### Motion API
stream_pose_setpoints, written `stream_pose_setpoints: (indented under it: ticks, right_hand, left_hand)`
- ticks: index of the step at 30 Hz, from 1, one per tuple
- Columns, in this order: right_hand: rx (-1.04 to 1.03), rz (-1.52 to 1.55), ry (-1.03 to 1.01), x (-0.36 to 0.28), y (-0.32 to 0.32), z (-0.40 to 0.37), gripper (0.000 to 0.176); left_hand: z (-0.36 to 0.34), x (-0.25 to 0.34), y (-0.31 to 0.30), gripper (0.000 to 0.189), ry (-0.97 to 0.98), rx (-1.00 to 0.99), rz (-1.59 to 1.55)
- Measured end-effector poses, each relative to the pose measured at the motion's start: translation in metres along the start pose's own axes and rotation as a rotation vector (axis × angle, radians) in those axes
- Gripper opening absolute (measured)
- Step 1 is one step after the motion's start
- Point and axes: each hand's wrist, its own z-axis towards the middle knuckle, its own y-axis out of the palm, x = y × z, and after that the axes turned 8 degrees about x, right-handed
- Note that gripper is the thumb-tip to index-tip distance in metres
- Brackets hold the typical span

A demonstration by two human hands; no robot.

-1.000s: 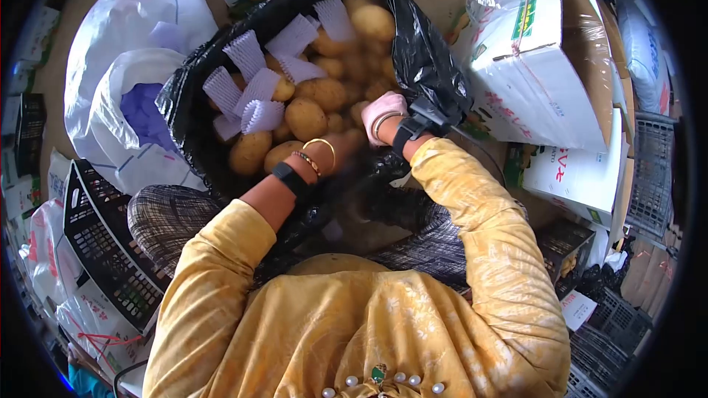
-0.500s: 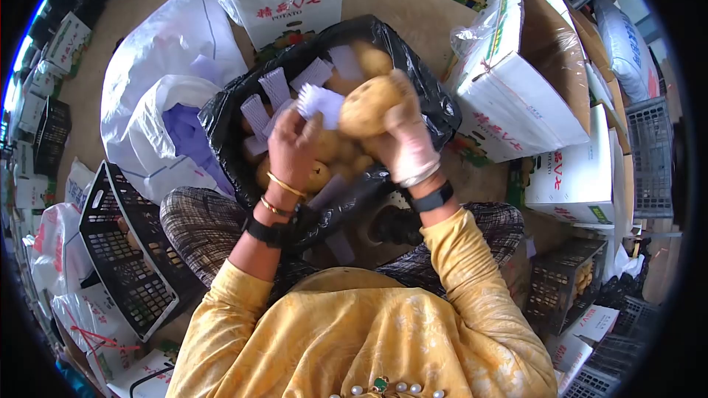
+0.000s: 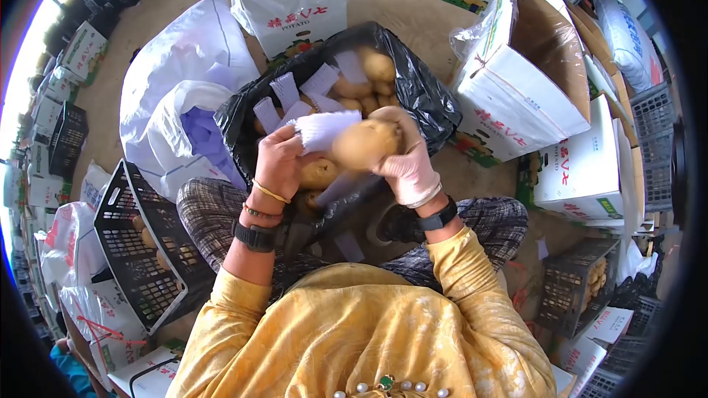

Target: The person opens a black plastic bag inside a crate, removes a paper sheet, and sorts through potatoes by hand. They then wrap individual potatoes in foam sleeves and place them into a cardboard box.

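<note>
A large potato [image 3: 363, 144] is gripped in my right hand [image 3: 408, 158], which wears a pale glove. My left hand [image 3: 279, 161] pinches a lilac foam net sleeve [image 3: 324, 130], whose far end meets the potato's left side; blur hides whether the tip is inside. Both hands are above a box or bag lined with black plastic [image 3: 431, 99]. Loose potatoes [image 3: 318, 173] and several more foam sleeves [image 3: 285, 91] lie in it below my hands.
To the left, a white sack [image 3: 166, 114] holds lilac foam sleeves [image 3: 203, 135]. A black crate [image 3: 144, 250] with potatoes stands tilted by my left knee. Open potato cartons [image 3: 516, 92] stand at right, another carton [image 3: 291, 11] ahead, and a dark crate [image 3: 571, 287] at lower right.
The foam sleeve in my left hand has straightened and come against the potato. My right hand and the potato have shifted slightly lower. The view has turned a little.
</note>
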Motion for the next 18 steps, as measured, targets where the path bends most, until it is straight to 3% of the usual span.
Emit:
stream_pose_setpoints:
  ticks: [1, 2, 4, 5, 6, 9, 11, 12, 14, 15, 16, 18]
  right_hand:
    - [0.128, 0.195, -0.041, 0.007, 0.006, 0.001, 0.078]
    - [0.127, 0.196, -0.04, 0.014, 0.01, 0.001, 0.078]
    - [0.286, -0.098, -0.287, 0.029, 0.02, 0.002, 0.082]
    - [0.206, -0.071, -0.284, 0.037, 0.029, -0.001, 0.087]
    - [0.207, 0.036, -0.248, 0.039, 0.037, -0.004, 0.092]
    - [0.264, -0.025, -0.184, 0.047, 0.03, -0.003, 0.091]
    - [0.259, -0.189, -0.124, 0.045, 0.025, -0.001, 0.082]
    - [0.262, -0.188, -0.117, 0.047, 0.022, 0.001, 0.082]
    - [0.273, 0.373, 0.052, 0.056, 0.011, 0.008, 0.064]
    - [0.274, 0.652, 0.138, 0.055, 0.009, 0.009, 0.055]
    - [0.276, 0.649, 0.142, 0.054, 0.007, 0.009, 0.055]
    - [0.191, 0.738, 0.266, 0.047, 0.006, 0.005, 0.053]
  left_hand:
    - [-0.001, -0.001, 0.001, 0.016, 0.062, 0.057, -0.045]
    - [-0.004, -0.006, 0.002, 0.016, 0.062, 0.059, -0.045]
    - [-0.009, -0.022, 0.011, 0.018, 0.415, 0.184, 0.537]
    - [-0.013, -0.032, 0.024, 0.02, 0.961, 0.296, 0.807]
    - [-0.026, -0.031, 0.037, 0.02, 0.898, 0.344, 0.692]
    - [-0.025, -0.039, 0.03, 0.015, 0.852, 0.322, 0.69]
    - [-0.028, -0.038, 0.023, 0.02, 0.391, 0.228, 0.846]
    - [-0.024, -0.04, 0.017, 0.02, 0.383, 0.229, 0.848]
    - [-0.006, -0.051, 0.002, 0.026, -0.08, -0.197, -0.308]
    - [-0.001, -0.048, 0.003, 0.025, -0.145, -0.295, -0.532]
    - [0.003, -0.044, 0.003, 0.025, -0.148, -0.293, -0.537]
    - [0.003, -0.029, 0.007, 0.022, -0.415, -0.149, -0.669]
